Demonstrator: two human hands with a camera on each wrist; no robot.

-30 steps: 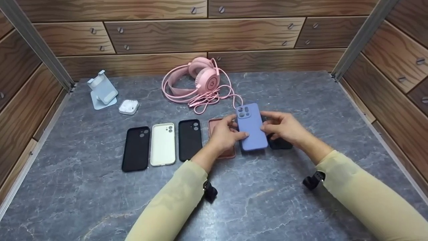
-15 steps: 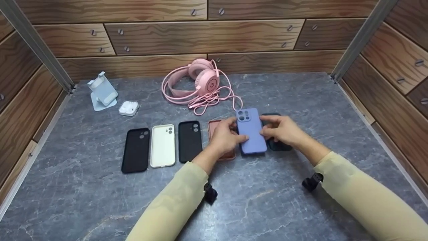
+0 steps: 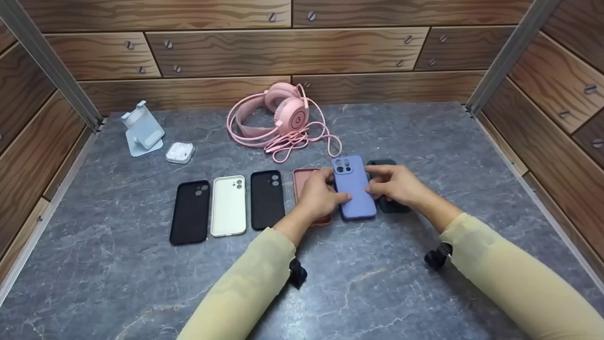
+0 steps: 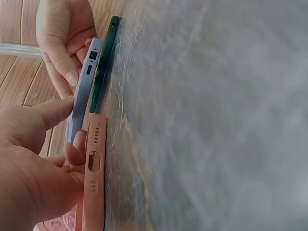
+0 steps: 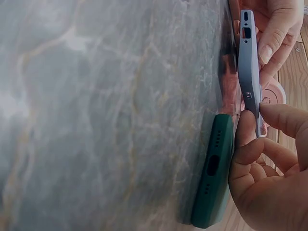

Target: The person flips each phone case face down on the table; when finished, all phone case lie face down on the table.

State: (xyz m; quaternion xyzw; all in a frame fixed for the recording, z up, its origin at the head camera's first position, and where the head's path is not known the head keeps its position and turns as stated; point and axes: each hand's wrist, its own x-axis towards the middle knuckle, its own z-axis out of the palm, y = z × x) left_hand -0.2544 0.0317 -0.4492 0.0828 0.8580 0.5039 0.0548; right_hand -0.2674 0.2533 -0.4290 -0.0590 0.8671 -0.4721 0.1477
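Note:
A purple phone case [image 3: 357, 200] with camera cutouts, back side up, is held between both hands. My left hand [image 3: 317, 194] grips its left edge, thumb on the back and fingers curled beneath. On the right edge, my right hand [image 3: 398, 185] pinches it between thumb and fingers. Both wrist views show the case [image 4: 85, 91] slightly tilted, its lower end with port openings, close over the table. A pink case [image 3: 302, 177] lies partly hidden under my left hand. Right of the purple case, a dark green case [image 5: 211, 178] lies partly covered by my right hand.
Left of the pink case lie a black case [image 3: 267, 200], a white case [image 3: 229, 208] and another black case [image 3: 189, 215] in a row. Behind are pink headphones [image 3: 291, 115] with coiled cable, boxed white earphones [image 3: 180, 152] and a light blue stand [image 3: 144, 130].
Both hands have brought the purple case slightly down and nearer to the person. More of the dark green case shows beside it. The other things stay in place.

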